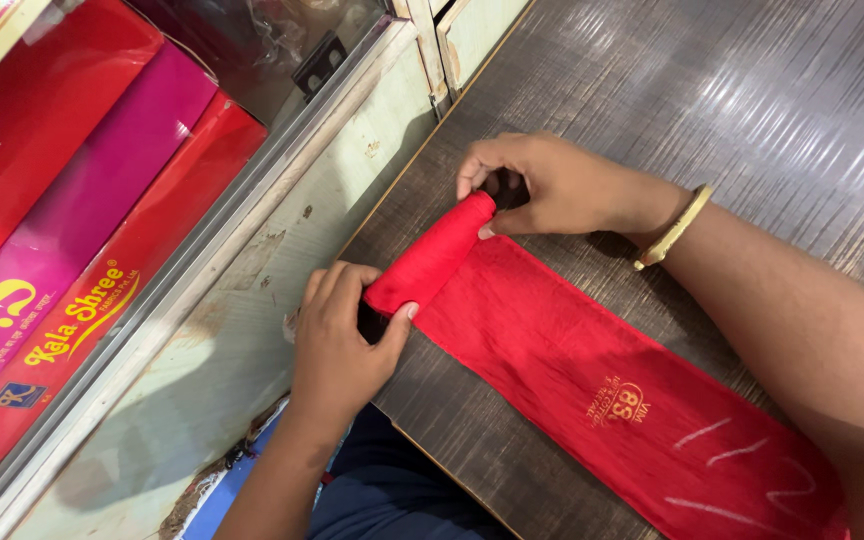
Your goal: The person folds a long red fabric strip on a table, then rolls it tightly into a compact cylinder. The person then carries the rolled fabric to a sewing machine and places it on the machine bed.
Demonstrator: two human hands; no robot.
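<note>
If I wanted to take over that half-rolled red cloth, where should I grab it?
Probably by the two ends of the rolled part, one hand from each side, as the left hand and right hand do. The roll is a firm cylinder lying across the dark table; the flat tail is limp and would likely unroll it.

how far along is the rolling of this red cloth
Done: one end of the red cloth is already wound into a tight roll at the edge of the dark table. In hand: the left hand and right hand grip the roll's two ends. Left: a long flat stretch, with printed mark and chalk lines, remains unrolled.
</note>
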